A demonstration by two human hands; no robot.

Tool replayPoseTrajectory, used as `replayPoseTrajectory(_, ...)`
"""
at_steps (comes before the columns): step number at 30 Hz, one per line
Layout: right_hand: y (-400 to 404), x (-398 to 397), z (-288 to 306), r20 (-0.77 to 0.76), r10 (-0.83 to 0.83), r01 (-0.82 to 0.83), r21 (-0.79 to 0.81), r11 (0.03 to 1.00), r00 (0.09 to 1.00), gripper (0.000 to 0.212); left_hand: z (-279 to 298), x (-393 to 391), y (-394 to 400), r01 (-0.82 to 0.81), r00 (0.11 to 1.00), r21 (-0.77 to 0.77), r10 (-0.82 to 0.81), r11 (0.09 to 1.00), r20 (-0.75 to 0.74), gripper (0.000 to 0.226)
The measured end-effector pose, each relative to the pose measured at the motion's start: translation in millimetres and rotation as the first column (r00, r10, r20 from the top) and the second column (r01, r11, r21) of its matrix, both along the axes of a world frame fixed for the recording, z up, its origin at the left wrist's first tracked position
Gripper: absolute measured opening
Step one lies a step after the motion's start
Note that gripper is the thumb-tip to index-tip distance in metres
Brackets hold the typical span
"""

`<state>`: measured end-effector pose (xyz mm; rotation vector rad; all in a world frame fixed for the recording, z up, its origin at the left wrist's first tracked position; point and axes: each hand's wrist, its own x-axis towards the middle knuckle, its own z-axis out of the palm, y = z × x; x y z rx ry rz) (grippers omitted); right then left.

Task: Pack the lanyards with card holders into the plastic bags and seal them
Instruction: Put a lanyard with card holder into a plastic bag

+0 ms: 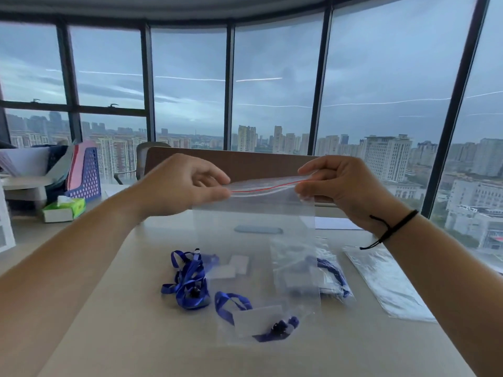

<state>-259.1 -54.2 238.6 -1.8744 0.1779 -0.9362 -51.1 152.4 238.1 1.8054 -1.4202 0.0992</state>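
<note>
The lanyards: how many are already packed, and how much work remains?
Done: two bagged lanyards lie on the table, one in front and one on the right. In hand: left hand and right hand pinch an empty bag at its red-lined zip. Left: a loose lanyard pile.

green tissue box [64,210] | blue perforated file rack [87,174] | beige table [136,322] | windows [272,77]

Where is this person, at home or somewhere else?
Probably an office high up in a tall building. Big windows look out over city towers, and a desk holds a blue file rack and a tissue box.
</note>
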Motion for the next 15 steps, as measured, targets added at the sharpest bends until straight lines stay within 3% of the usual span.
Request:
replayPoseTrajectory(2, 9, 5, -3, 0.000, 0.004, -0.004, -0.037, 0.999, 1.000, 0.037, 6, -18, -13, 0.056, 0.992, 0.079, -0.065, 0.995, 0.111, 0.040)
replayPoseTrajectory(4, 16, 8, -5, 0.019, -0.002, 0.003, -0.052, 0.999, 1.000, 0.031, 9, -38, -29, 0.132, 0.981, 0.122, -0.147, 0.984, 0.123, 0.043)
replayPoseTrajectory(9, 18, 3, -6, 0.074, -0.060, 0.061, -0.016, 0.998, 0.995, 0.030, 12, -54, -52, 0.222, 0.975, 0.026, -0.222, 0.975, -0.001, 0.010)
replayPoseTrajectory(15, 6, -14, -10, 0.097, -0.104, 0.104, -0.001, 0.995, 0.990, 0.031, 10, -49, -48, 0.196, 0.980, 0.066, -0.194, 0.978, -0.042, 0.006)
